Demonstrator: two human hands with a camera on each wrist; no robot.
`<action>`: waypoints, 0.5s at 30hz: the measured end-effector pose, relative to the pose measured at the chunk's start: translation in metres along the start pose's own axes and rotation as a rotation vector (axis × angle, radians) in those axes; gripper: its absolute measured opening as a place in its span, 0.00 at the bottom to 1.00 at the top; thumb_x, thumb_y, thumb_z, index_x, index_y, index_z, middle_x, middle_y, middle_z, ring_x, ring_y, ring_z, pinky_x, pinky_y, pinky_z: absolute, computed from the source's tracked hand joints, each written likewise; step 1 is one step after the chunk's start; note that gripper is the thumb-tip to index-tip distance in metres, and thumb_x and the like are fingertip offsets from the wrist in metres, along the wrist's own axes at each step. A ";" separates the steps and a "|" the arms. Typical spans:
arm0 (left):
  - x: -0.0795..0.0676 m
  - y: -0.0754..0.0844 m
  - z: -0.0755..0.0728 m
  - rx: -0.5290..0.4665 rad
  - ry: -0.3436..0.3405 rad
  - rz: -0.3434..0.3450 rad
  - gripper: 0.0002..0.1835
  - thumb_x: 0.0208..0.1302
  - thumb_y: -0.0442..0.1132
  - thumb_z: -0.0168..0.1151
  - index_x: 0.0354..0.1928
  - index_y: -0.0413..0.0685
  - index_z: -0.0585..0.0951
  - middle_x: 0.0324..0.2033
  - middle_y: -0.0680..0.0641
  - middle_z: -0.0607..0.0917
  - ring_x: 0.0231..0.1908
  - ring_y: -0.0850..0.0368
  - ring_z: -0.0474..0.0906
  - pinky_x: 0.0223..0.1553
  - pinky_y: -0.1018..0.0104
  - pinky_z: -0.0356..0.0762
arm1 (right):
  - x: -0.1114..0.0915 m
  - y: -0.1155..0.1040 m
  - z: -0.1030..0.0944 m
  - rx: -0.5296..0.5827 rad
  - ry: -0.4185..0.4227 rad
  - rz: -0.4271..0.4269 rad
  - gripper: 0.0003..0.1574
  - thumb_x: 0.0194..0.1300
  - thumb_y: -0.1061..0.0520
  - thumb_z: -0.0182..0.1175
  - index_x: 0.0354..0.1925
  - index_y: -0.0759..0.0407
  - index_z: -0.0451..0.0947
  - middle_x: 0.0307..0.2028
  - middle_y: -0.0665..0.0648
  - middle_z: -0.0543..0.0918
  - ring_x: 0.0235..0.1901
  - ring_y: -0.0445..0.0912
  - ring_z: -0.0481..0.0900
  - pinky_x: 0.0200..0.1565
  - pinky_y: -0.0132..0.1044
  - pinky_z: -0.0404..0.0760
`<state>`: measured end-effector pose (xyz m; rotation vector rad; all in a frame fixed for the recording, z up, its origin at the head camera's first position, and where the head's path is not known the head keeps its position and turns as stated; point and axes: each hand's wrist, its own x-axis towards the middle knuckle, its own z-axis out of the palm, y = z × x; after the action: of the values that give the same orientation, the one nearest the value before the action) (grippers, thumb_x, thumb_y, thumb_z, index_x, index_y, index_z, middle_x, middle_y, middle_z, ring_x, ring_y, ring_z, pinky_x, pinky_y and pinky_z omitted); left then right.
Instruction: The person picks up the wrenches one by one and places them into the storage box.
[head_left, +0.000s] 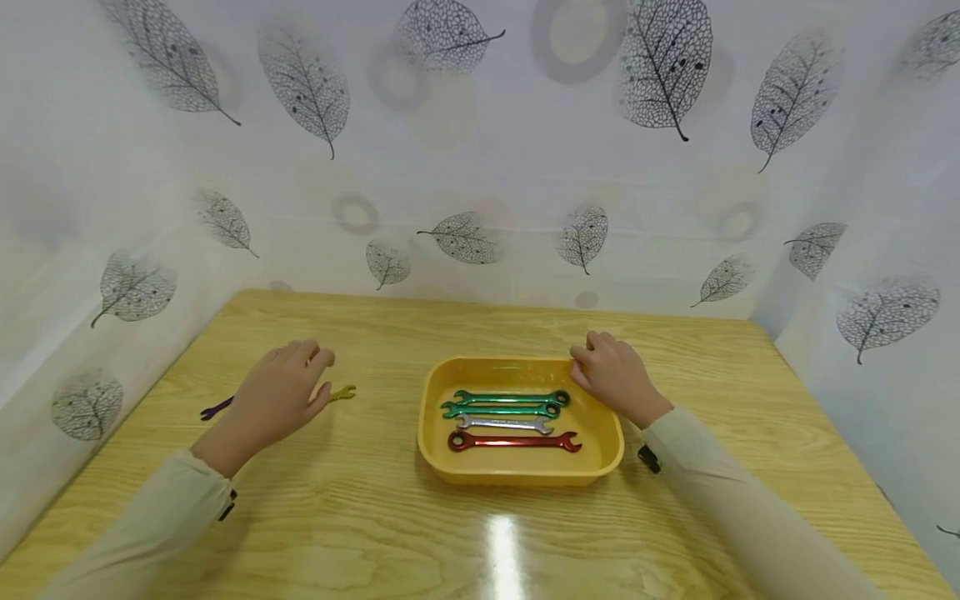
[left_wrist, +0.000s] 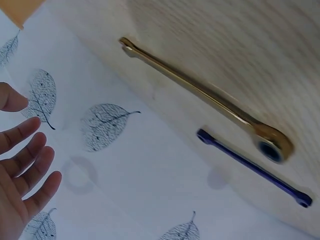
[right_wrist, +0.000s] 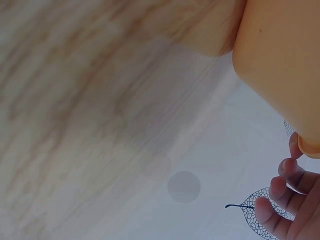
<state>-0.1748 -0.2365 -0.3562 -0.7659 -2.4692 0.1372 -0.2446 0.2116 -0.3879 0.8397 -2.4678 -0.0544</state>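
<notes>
Lying inside the rectangular yellow plastic tray with rounded corners [head_left: 517, 478], four metal wrenches are seen, arranged side by side: a glossy green wrench [head_left: 517, 398], a second green wrench [head_left: 501, 410], a short silver wrench [head_left: 506, 424] and, nearest to the tray's front wall, a glossy red wrench [head_left: 517, 442]. For these four, the gathering can be judged as done. Outside the tray, on the pale wood-grain table [head_left: 360, 533], two more are found: a gold metal wrench with a ring end [left_wrist: 195, 89] and a smaller dark purple metal wrench [left_wrist: 255, 167]. In the head view both are partly covered by the left hand [head_left: 272, 400], and they are judged to be what is left. However, it cannot be told from one moment whether wrenches are being put in or taken out. Nothing is grasped by the left hand; its fingers are loose and parted. By the right hand [head_left: 617, 377], the tray's rim is pinched at the far right corner, so the tray is probably being steadied.
</notes>
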 end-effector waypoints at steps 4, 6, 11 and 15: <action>-0.012 -0.009 0.000 -0.003 0.016 -0.007 0.17 0.44 0.36 0.68 0.37 0.38 0.75 0.28 0.43 0.76 0.25 0.49 0.73 0.25 0.56 0.74 | 0.000 0.000 0.000 0.006 -0.002 0.003 0.05 0.59 0.58 0.57 0.27 0.57 0.76 0.21 0.55 0.64 0.20 0.44 0.58 0.20 0.31 0.56; -0.016 -0.012 -0.001 -0.004 0.018 -0.017 0.18 0.43 0.36 0.68 0.37 0.38 0.74 0.27 0.43 0.75 0.24 0.50 0.72 0.23 0.57 0.73 | 0.000 0.000 0.000 0.010 -0.001 0.003 0.05 0.60 0.58 0.57 0.27 0.57 0.76 0.21 0.55 0.64 0.20 0.44 0.57 0.20 0.31 0.56; -0.025 -0.015 -0.001 0.001 0.005 -0.055 0.19 0.42 0.36 0.68 0.37 0.37 0.74 0.27 0.43 0.75 0.24 0.49 0.72 0.22 0.58 0.71 | 0.000 -0.001 0.000 0.008 0.001 -0.001 0.05 0.60 0.58 0.57 0.27 0.57 0.76 0.21 0.55 0.64 0.20 0.44 0.57 0.20 0.31 0.56; -0.033 -0.015 0.000 -0.003 -0.018 -0.080 0.19 0.42 0.37 0.69 0.37 0.36 0.74 0.27 0.42 0.75 0.23 0.50 0.72 0.19 0.62 0.70 | 0.000 -0.001 0.000 0.008 -0.001 -0.002 0.05 0.60 0.58 0.57 0.28 0.57 0.77 0.21 0.55 0.64 0.20 0.44 0.57 0.20 0.31 0.56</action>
<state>-0.1596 -0.2669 -0.3683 -0.6689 -2.5129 0.1113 -0.2446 0.2108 -0.3881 0.8455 -2.4702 -0.0451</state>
